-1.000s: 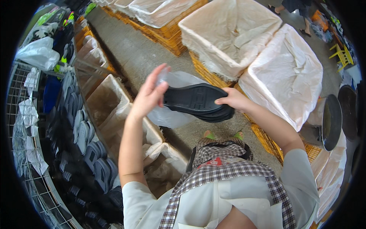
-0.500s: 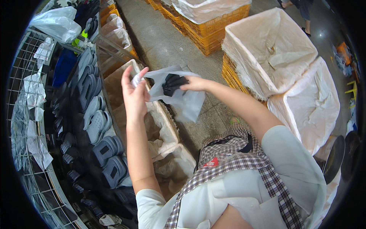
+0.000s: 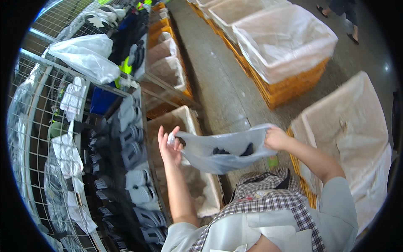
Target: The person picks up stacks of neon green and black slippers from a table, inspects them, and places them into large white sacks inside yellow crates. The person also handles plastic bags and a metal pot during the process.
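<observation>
A translucent plastic bag (image 3: 201, 152) is stretched sideways between my two hands, in front of my checked apron. My left hand (image 3: 170, 150) holds its left end, with some fingers raised. At the right end of the bag, my right hand (image 3: 275, 138) is closed on the upper edge. Something black (image 3: 247, 150) shows in the bag; its kind is hard to make out through the film.
Left of me a rack carries grey slippers (image 3: 141, 186) and a wire grid (image 3: 37, 138) with papers. Lined yellow crates (image 3: 289, 90) stand along the far right; another lined crate (image 3: 348, 122) is near my right arm. A person's legs (image 3: 352, 21) show top right.
My right hand has come out of the bag, moved right and gripped its edge, drawing the bag wide. The black thing has left my fingers and lies inside. My view has shifted left.
</observation>
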### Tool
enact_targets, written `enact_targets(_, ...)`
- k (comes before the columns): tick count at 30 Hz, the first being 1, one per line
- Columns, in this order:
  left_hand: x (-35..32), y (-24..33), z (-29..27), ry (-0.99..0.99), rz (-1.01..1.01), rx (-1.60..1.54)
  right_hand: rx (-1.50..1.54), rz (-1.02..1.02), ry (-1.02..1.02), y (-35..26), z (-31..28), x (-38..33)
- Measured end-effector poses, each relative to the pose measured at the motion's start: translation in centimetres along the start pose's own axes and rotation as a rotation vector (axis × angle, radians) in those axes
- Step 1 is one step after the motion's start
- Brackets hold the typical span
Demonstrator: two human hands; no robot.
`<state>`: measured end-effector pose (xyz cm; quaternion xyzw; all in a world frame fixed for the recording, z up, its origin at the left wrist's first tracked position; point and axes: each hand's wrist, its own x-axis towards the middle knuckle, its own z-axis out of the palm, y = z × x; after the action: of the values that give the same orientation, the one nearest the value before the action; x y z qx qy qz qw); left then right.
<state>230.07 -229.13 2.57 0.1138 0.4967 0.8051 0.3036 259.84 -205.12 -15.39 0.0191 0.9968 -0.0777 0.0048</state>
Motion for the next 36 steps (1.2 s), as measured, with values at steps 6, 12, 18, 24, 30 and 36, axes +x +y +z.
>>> enact_targets(6, 8.2, 0.9, 1.9, 0.037, -0.015, 0.042, -0.038, -0.124, -0.184, 9.1, -5.7, 13.4)
enact_targets(12, 21.4, 0.6, 1.3, -0.083, 0.074, -0.025, 0.448, -0.11, 0.016, 18.0, -10.5, 31.0)
enact_targets(18, 39.4, 2.2, 2.8, -0.089, 0.025, -0.175, 0.652, 0.032, 0.111, 27.0, -16.8, 45.9)
enact_targets(24, 59.8, 3.7, 4.3, -0.084, 0.104, -0.147, 0.725, 0.315, 0.102, 38.5, -15.9, 55.6)
enact_targets(30, 80.5, 4.0, 6.2, 0.012, 0.149, -0.09, 1.015, 0.516, 0.096, 53.8, -14.4, 68.6)
enact_targets(36, 97.2, 8.1, 10.4, 0.011, 0.133, -0.273, 0.988, 0.446, 0.181, 66.1, -21.5, 87.5)
